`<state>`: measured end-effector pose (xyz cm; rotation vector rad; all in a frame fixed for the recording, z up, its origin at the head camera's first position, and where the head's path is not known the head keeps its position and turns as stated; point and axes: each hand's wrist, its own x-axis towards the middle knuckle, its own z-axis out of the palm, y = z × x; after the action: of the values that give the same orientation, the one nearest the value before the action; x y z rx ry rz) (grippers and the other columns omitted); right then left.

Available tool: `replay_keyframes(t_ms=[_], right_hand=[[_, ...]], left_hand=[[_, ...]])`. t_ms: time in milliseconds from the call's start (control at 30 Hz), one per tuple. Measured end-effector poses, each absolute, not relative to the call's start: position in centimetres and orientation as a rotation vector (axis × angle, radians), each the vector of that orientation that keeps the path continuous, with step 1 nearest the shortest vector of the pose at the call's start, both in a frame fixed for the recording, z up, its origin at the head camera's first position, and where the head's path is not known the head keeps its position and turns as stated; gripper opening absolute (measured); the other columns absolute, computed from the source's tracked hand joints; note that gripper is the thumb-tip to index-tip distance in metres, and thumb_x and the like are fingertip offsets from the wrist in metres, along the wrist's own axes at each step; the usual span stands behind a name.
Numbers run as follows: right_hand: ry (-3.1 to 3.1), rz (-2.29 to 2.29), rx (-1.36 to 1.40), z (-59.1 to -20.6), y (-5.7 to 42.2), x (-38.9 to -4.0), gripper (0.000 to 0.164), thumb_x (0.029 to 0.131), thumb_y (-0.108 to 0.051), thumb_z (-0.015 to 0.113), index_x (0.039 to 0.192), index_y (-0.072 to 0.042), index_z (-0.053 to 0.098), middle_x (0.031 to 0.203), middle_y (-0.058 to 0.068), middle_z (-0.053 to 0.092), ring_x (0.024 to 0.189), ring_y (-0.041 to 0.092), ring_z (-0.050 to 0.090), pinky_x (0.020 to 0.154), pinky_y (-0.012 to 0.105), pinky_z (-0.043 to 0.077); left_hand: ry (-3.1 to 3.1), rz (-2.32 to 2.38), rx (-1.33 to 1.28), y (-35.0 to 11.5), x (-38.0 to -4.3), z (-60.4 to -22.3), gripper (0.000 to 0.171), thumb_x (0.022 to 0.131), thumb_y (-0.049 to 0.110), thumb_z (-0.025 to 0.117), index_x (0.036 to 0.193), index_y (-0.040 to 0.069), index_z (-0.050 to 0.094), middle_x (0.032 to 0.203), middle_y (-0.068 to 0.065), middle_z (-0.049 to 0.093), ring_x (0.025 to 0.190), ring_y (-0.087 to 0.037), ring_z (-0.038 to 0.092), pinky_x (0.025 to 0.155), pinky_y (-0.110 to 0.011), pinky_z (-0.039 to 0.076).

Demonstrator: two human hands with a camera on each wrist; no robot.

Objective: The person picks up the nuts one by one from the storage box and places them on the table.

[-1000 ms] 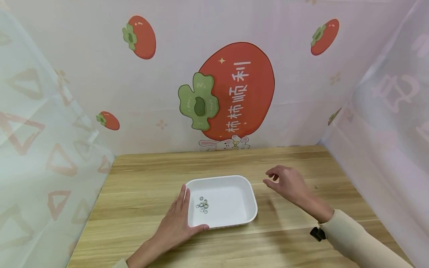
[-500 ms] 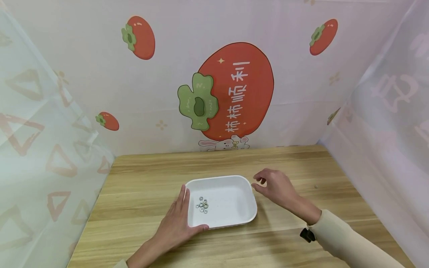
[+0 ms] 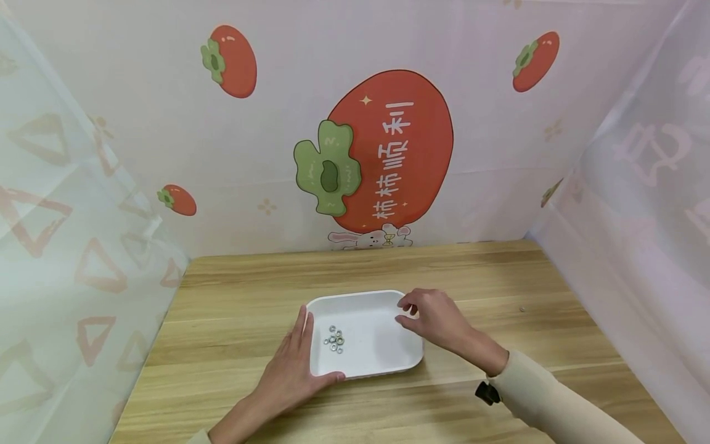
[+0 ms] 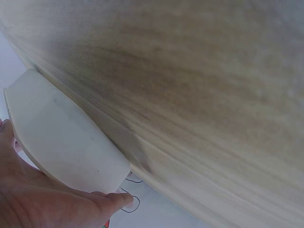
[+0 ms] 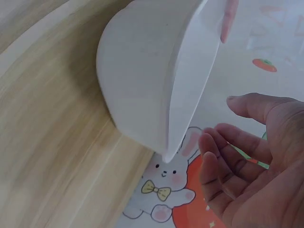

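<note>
touching white rounded-rectangular tray [image 3: 368, 345] at its left end: left hand [image 3: 294, 361], fingers straight, spread, no grip | tray on pale wood-grain table [image 3: 360, 413], small silvery metal rings [image 3: 340, 340] inside left | right hand [image 3: 437, 317] over tray's right end, fingers loosely curved, thumb apart, nothing seen held | tiny grey piece [image 3: 522, 309], table right | white persimmon-print sheet [image 3: 249, 142] behind

From above, the head view faces forward and down to the table [image 3: 233, 287]'s far edge; low, tilted and close, both wrist views share the tray [image 5: 135, 71].
</note>
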<state>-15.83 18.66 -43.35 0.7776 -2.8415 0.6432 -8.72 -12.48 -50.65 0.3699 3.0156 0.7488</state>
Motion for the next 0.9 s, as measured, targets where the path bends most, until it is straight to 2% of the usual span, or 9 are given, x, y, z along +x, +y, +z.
replay_keyframes(t_ms=[333,633,900], right_hand=[[-2.896,0.725,0.864,-44.0,16.2,-15.5,0.017,0.084,-0.015,0.091,0.095,-0.007,0.082,0.086,0.002,0.077,0.076,0.016,0.070,0.066,0.022,0.056],[-2.964,0.752,0.881,-44.6,14.5,-15.2,0.018,0.085,-0.016,0.090,0.097,-0.005,0.083,0.080,-0.003,0.073,0.070,0.004,0.058,0.063,0.021,0.051],[-2.927,0.767,0.917,-45.6,13.4,-15.2,0.014,0.083,-0.015,0.089,0.093,-0.007,0.082,0.075,-0.007,0.071,0.067,0.000,0.057,0.063,0.021,0.050]], left_hand=[[3.008,0.754,0.365,-12.4,-8.7,-50.6,0.136,0.077,0.078,0.078,0.169,0.002,0.014,0.179,-0.009,0.000,0.151,-0.048,0.038,0.116,-0.059,0.044],[3.018,0.755,0.368,-12.5,-8.7,-50.7,0.136,0.077,0.078,0.078,0.169,0.001,0.015,0.179,-0.011,0.003,0.150,-0.049,0.039,0.114,-0.060,0.046],[3.018,0.741,0.385,-12.6,-8.8,-50.8,0.136,0.077,0.082,0.074,0.169,0.001,0.014,0.179,-0.009,0.000,0.151,-0.048,0.038,0.115,-0.059,0.046]])
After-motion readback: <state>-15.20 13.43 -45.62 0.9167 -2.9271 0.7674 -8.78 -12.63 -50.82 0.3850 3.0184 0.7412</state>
